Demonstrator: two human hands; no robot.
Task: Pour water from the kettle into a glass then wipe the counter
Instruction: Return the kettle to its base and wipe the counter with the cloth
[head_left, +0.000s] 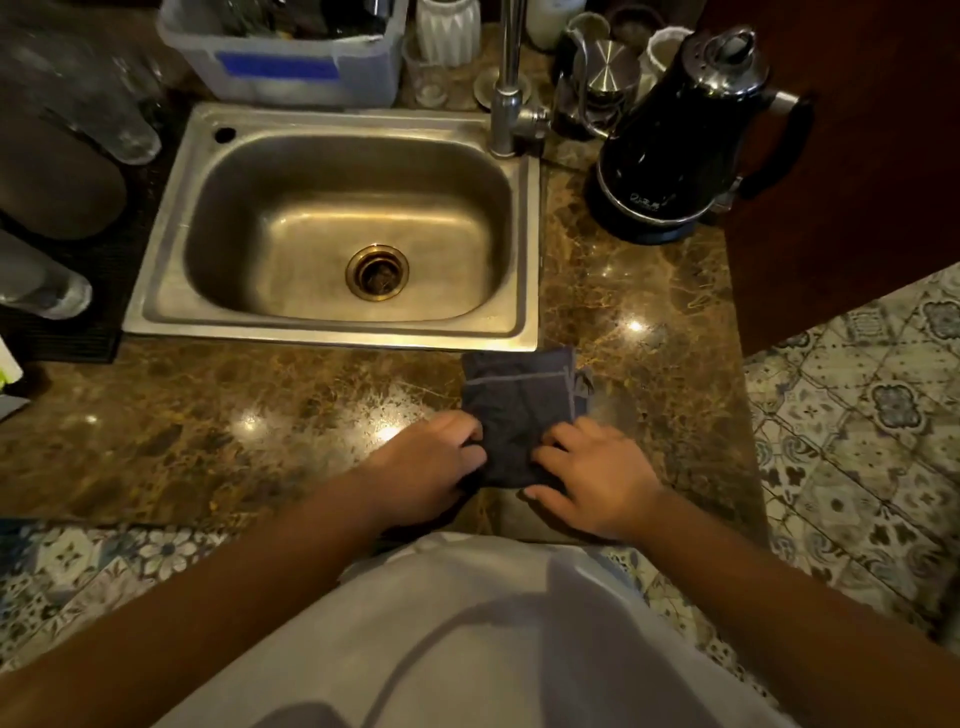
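Observation:
A folded dark blue cloth (519, 405) lies on the brown marble counter (260, 426) just in front of the sink's right corner. My left hand (431, 462) grips its near left edge with curled fingers. My right hand (592, 473) presses on its near right edge, fingers on the fabric. A black electric kettle (675, 145) with a chrome lid stands on its base at the back right, apart from both hands. A clear glass (428, 78) stands behind the sink, left of the tap.
A steel sink (337, 332) fills the middle, its tap (506, 104) at the back right. A plastic tub (291, 67), white ribbed vase (449, 31) and metal pots (605, 67) line the back. Upturned glasses (119, 119) rest on a black mat (78, 332) at left. Dark wood panel (857, 182) at right.

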